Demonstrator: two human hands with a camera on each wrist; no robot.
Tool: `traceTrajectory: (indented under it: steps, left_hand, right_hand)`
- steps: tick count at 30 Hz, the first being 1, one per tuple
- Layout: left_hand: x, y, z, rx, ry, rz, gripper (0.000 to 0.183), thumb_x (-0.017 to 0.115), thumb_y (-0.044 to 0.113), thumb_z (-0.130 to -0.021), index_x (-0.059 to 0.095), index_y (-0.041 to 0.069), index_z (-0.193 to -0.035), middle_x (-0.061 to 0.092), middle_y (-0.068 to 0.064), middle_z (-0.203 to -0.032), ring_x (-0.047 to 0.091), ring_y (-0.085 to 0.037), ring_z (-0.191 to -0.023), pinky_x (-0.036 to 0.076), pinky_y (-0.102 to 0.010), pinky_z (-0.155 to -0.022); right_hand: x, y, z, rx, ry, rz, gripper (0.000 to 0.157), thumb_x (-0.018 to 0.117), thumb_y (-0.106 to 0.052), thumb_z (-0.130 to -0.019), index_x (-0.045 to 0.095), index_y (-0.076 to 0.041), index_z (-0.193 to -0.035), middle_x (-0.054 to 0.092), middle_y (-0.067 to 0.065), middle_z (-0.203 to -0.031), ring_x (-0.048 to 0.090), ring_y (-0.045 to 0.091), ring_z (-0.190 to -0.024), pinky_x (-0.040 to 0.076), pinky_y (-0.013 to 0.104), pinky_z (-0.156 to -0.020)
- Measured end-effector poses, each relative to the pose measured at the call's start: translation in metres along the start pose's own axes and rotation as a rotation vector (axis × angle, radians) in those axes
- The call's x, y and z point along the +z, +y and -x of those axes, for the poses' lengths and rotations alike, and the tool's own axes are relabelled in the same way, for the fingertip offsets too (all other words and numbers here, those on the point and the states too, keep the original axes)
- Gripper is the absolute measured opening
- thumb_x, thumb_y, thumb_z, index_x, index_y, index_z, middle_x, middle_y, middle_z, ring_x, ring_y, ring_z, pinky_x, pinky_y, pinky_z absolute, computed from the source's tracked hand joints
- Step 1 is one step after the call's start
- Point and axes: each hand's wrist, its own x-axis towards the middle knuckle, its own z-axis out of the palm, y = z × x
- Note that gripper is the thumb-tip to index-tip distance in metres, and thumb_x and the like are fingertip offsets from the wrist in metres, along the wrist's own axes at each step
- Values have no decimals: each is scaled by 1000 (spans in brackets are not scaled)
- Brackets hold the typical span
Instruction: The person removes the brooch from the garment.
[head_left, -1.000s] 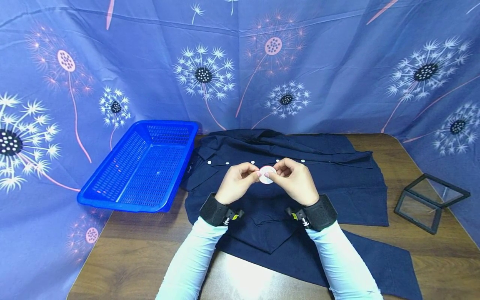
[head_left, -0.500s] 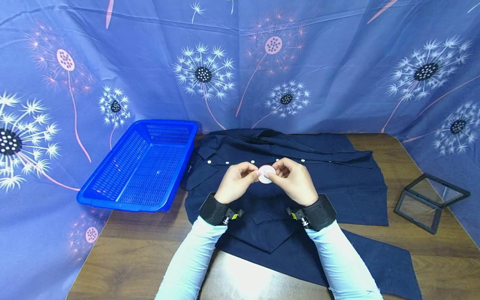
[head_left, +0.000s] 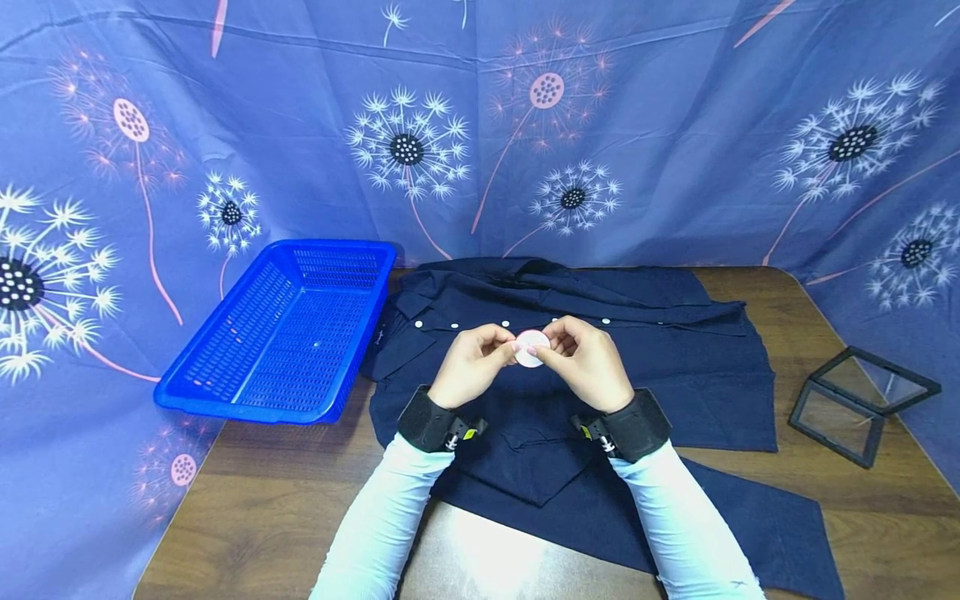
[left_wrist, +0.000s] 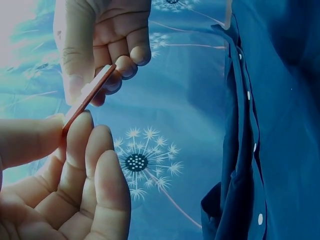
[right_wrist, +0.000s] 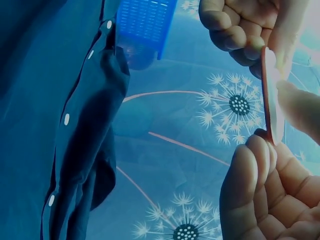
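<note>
A small round white disc with a red edge is held up between both hands, above a dark navy buttoned shirt. My left hand pinches the disc's left edge between thumb and fingers. On its other side my right hand grips it, the thumb lying over the white face. Edge-on in the left wrist view, the thin disc shows a red back and a white front. White buttons line the shirt's front in the right wrist view.
A blue perforated plastic basket stands at the left of the wooden table. An opened black-framed clear case lies at the right edge. Behind the table hangs a blue dandelion-print cloth.
The disc has shifted very slightly to the left with the right hand, and its white face shows a little more fully. Otherwise both hands hold nearly the same place.
</note>
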Motion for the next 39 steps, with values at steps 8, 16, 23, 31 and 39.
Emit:
traceTrajectory:
  steps: [8, 16, 23, 31, 39]
  left_hand:
    - [0, 1, 0, -12, 5, 26, 11, 63, 6, -93, 68, -4, -95, 71, -16, -83, 65, -11, -72, 53, -20, -67]
    - [1, 1, -1, -31, 1, 58, 12, 62, 4, -93, 68, -5, -96, 71, -19, -85, 66, -11, -72, 54, -20, -69]
    - [1, 0, -1, -32, 3, 41, 11, 62, 5, -93, 68, -4, -95, 71, -18, -83, 64, -7, -71, 53, -19, -68]
    - [1, -1, -1, -46, -3, 47, 12, 61, 5, -93, 68, -5, -96, 71, -18, -85, 66, -10, -72, 53, -20, -69]
    - [1, 1, -1, -60, -1, 60, 11, 62, 5, -93, 67, -5, -96, 71, -18, -85, 67, -13, -73, 54, -20, -69]
  right_hand:
    - [2, 3, 0, -19, 21, -3, 18, 80, -13, -81, 67, -5, -91, 60, 6, -75, 55, 13, -64, 44, 18, -58]
    - [4, 4, -1, -13, 24, -20, 19, 80, -12, -81, 66, -5, -91, 59, 5, -75, 53, 11, -64, 43, 18, -57]
    - [6, 6, -1, -25, 31, -11, 19, 80, -13, -80, 65, -6, -90, 58, 4, -74, 53, 11, -63, 44, 21, -57]
    - [6, 5, -1, -7, 32, -24, 20, 81, -14, -80, 65, -6, -89, 58, 4, -74, 52, 11, -64, 43, 20, -57]
    - [7, 7, -1, 2, 29, -53, 20, 81, -12, -79, 65, -5, -90, 58, 5, -75, 51, 10, -65, 43, 18, -58]
